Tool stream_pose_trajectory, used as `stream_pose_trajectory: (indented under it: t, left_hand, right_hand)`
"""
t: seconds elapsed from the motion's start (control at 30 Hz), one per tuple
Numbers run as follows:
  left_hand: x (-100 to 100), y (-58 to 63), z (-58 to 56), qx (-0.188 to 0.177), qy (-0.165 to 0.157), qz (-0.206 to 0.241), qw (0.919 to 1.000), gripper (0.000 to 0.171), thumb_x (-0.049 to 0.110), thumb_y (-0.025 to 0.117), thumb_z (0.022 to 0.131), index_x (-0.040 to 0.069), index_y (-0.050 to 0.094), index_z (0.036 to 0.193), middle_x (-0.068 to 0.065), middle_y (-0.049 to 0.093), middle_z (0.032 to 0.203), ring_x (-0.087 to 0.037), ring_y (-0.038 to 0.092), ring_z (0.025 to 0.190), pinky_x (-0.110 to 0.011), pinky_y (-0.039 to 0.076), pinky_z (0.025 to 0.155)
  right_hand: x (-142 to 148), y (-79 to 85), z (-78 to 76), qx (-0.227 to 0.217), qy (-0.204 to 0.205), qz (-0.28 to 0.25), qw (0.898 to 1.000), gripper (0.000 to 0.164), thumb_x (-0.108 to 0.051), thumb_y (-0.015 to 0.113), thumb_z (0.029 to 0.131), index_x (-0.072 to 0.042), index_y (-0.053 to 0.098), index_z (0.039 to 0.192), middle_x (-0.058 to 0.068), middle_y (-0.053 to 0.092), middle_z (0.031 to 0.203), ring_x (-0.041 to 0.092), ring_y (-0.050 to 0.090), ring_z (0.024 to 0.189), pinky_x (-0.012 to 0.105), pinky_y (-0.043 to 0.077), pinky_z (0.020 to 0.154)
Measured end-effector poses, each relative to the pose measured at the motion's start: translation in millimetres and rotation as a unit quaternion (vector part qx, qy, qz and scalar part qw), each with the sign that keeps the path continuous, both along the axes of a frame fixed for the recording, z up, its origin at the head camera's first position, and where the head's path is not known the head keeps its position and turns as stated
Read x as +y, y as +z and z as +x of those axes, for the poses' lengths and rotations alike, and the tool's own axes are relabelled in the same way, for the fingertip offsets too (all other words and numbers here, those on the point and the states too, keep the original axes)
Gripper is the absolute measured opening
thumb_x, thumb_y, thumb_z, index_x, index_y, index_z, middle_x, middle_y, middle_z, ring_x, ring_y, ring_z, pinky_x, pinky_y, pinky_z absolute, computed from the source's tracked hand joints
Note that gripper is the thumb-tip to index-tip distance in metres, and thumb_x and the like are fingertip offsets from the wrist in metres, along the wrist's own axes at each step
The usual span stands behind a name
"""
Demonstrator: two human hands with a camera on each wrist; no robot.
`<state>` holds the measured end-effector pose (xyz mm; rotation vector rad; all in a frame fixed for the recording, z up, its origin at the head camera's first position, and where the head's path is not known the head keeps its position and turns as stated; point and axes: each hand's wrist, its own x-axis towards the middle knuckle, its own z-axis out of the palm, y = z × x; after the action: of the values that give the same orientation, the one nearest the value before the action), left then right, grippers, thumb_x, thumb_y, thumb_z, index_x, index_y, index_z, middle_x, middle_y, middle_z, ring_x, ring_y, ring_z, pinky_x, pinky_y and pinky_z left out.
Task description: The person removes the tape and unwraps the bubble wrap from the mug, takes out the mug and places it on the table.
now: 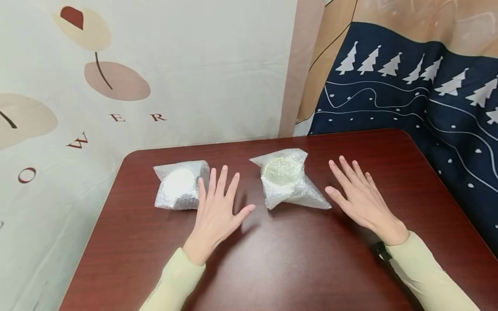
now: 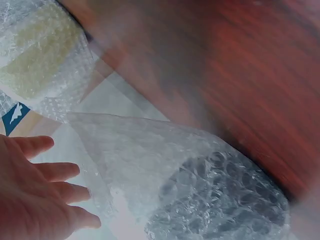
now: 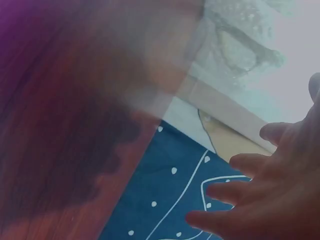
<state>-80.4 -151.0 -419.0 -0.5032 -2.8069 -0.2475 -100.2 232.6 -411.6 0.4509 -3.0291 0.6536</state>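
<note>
Two bubble-wrapped items lie on a dark red wooden table. The left bubble-wrapped package [image 1: 177, 186] shows a bright white round top and a darker side. On the right, a bubble-wrapped package [image 1: 283, 172] has a pale yellow-green round top and loose wrap corners. My left hand [image 1: 215, 211], fingers spread straight, is beside the left package, its fingertips overlapping that package's right edge in the head view. My right hand [image 1: 362, 198] is to the right of the other package, fingers extended, holding nothing. Bubble wrap [image 2: 220, 195] fills the lower left wrist view.
The reddish-brown table [image 1: 295, 259] has rounded back corners. Behind it hangs a pale cloth [image 1: 218, 86] with flower shapes and letters. A dark blue cloth [image 1: 373, 95] printed with white trees hangs along the right. A dark band [image 1: 382, 251] sits at the right wrist.
</note>
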Motion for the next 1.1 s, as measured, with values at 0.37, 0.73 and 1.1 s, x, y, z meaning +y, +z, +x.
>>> stream_pose_trajectory:
  t: [0.37,0.73,1.1]
  left_hand:
    - [13.8,8.4,-9.3,0.009,-0.024,0.061,0.9978,0.096,0.081,0.024,0.098,0.01,0.038,0.161,-0.017,0.023,0.17,-0.041,0.018,0.156,-0.071,0.011,0.12]
    - [32.2,8.7,-22.7,0.014,-0.091,0.17,0.9812,0.089,0.075,0.032,0.1,0.009,0.042,0.158,-0.013,0.028,0.168,-0.031,0.02,0.157,-0.054,0.019,0.125]
    - [54.2,11.1,-42.8,0.019,-0.236,0.22,0.9464,0.057,0.046,0.059,0.104,0.012,0.055,0.149,-0.006,0.033,0.167,-0.031,0.019,0.157,-0.058,0.02,0.124]
  right_hand:
    - [-12.9,4.8,-5.7,-0.045,0.018,-0.146,0.988,0.063,-0.045,0.044,0.11,-0.03,0.02,0.167,0.0,0.016,0.173,0.032,0.015,0.158,0.064,0.021,0.121]
    - [-24.1,0.6,-15.1,-0.11,0.048,-0.249,0.961,0.057,-0.041,0.036,0.113,-0.028,0.02,0.167,0.0,0.021,0.171,0.026,0.019,0.157,0.061,0.019,0.123]
    - [-40.3,-4.1,-23.7,-0.2,0.053,-0.347,0.915,0.056,-0.05,0.029,0.112,-0.033,0.023,0.166,0.004,0.028,0.169,0.039,0.046,0.142,0.059,0.044,0.109]
